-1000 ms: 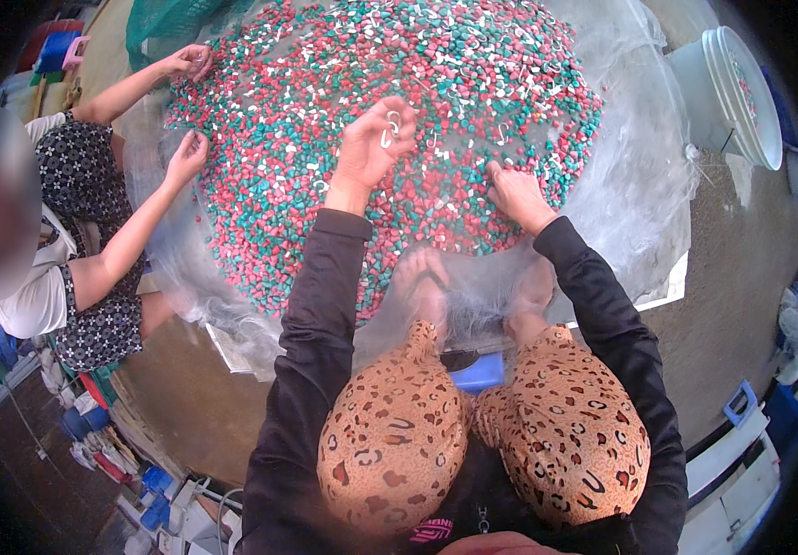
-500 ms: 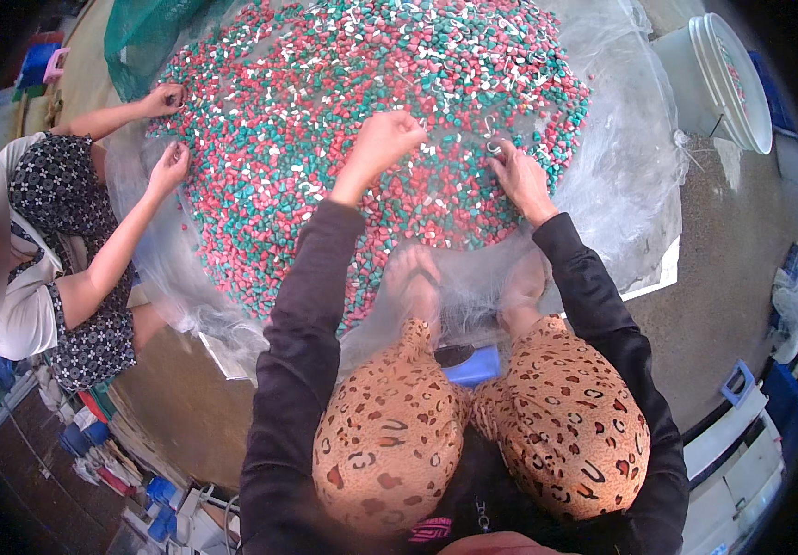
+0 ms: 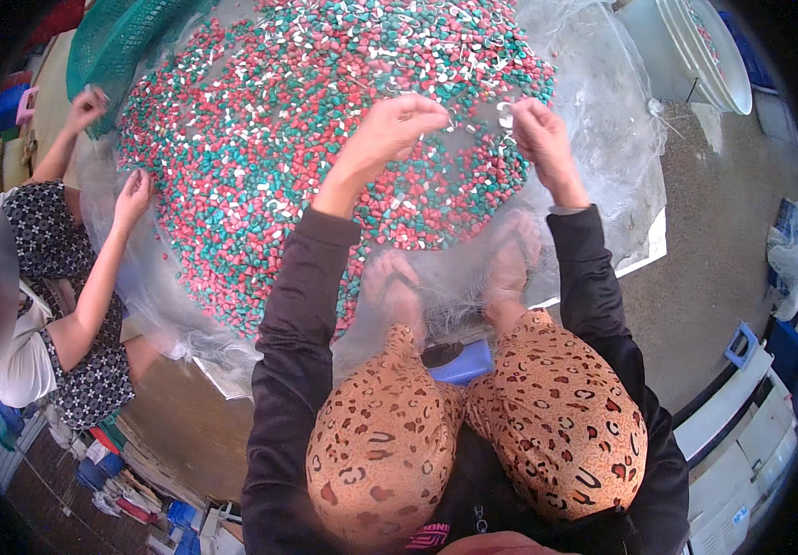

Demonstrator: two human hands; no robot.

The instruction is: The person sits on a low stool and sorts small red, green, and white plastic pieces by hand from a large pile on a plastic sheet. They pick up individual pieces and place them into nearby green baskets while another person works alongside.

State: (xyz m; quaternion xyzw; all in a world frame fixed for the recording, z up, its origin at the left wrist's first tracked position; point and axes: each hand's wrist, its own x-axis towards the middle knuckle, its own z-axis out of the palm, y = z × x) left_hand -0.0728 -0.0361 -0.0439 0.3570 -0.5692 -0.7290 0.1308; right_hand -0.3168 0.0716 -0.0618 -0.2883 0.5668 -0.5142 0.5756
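Observation:
A wide heap of small red, green and white pieces lies before me on clear plastic sheeting. Over its middle, my left hand is closed in a pinch, with a small white piece at its fingertips. My right hand hovers above the heap's right side, finger and thumb pressed together on a curved white strip. The strip sticks out to the left of those fingers. Both hands are apart from each other and raised off the pieces.
At the left a co-worker's hands are at the heap's edge, beside green netting. A white bucket stands at the far right. My feet are at the sheet's near edge, with a blue plastic thing between my legs.
My right hand has lifted up and to the right with the white strip. My left hand has shifted slightly right and up. The co-worker's farther hand has moved away from the heap, toward the netting.

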